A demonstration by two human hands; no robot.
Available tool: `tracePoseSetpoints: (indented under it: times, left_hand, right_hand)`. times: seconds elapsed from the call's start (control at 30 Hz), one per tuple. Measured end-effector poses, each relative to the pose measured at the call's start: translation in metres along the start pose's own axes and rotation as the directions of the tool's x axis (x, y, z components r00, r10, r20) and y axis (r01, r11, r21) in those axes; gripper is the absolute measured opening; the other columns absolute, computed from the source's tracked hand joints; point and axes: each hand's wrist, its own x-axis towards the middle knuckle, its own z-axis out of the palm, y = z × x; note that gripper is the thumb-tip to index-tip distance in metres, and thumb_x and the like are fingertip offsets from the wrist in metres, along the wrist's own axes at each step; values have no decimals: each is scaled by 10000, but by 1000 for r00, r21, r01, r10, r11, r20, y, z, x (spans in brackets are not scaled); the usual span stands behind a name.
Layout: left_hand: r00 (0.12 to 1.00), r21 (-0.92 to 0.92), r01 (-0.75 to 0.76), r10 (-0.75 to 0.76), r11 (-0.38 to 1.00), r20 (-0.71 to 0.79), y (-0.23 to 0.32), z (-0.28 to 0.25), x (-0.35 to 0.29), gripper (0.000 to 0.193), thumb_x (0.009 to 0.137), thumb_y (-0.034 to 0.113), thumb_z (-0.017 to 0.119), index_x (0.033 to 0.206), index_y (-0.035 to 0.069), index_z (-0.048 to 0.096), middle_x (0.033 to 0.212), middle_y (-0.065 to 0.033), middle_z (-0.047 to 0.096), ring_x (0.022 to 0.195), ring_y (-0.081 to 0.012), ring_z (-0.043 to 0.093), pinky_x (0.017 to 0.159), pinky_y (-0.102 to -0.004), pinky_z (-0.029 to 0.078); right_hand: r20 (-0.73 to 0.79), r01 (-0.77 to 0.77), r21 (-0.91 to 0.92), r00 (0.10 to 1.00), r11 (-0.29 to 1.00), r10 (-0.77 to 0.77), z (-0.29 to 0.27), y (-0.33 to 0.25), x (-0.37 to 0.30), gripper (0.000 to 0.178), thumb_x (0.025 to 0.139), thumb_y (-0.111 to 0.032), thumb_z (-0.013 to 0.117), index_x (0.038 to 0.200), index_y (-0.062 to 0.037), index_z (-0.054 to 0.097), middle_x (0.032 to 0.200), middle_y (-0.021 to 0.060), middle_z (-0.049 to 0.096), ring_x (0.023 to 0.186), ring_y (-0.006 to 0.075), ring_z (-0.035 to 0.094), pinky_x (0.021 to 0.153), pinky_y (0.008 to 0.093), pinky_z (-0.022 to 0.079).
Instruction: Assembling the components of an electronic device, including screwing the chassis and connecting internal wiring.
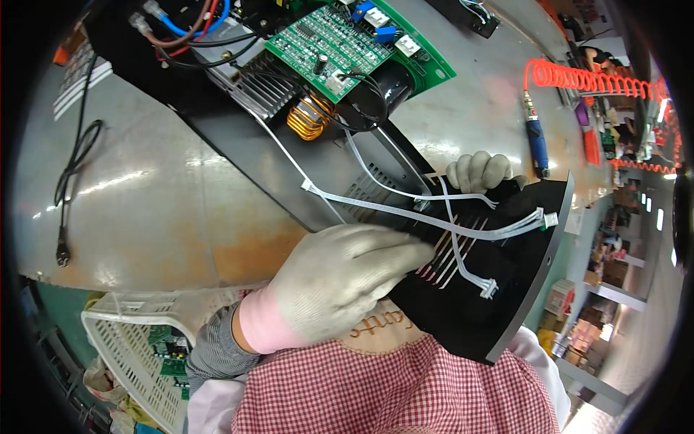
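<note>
A black metal panel (463,318) with vent slots stands tilted in front of my apron. My right hand (481,172), in a whitish glove, has its fingers curled over the panel's far edge; the thumb is hidden. My left hand (347,278), gloved with a pink cuff, reaches in from the left. Its fingers stretch toward the vent slots, their tips slightly blurred, with nothing visible in them. White ribbon cables (426,217) cross the panel; one white connector (489,288) lies against its face. Beyond is an open black chassis (210,137) with a green circuit board (318,47).
A copper-wound coil (309,119) and a finned heatsink (267,90) sit in the chassis. A black power cord (72,170) lies on the metal table (144,217). A blue screwdriver-like tool (536,145) hangs from a coiled orange hose (585,78). A white basket (134,354) holds circuit boards.
</note>
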Motion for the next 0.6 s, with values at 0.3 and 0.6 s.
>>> tracePoseSetpoints:
  times: [0.3,0.6]
  left_hand:
    - [960,-176,-269,278,947,25,-16,17,42,294,756,206,710,1014,89,633,1010,-106,611,938,-361,597,861,-462,473]
    - [997,514,-66,40,855,62,43,-83,-29,258,673,227,781,887,119,687,612,20,453,566,-200,515,556,-369,433]
  right_hand:
    - [128,-85,89,989,992,73,-18,17,15,331,941,-345,616,869,-30,542,795,55,483,740,200,455,728,355,426]
    - [235,6,170,971,985,-46,-8,3,16,458,923,-476,627,795,-43,549,765,50,460,701,199,428,665,356,380]
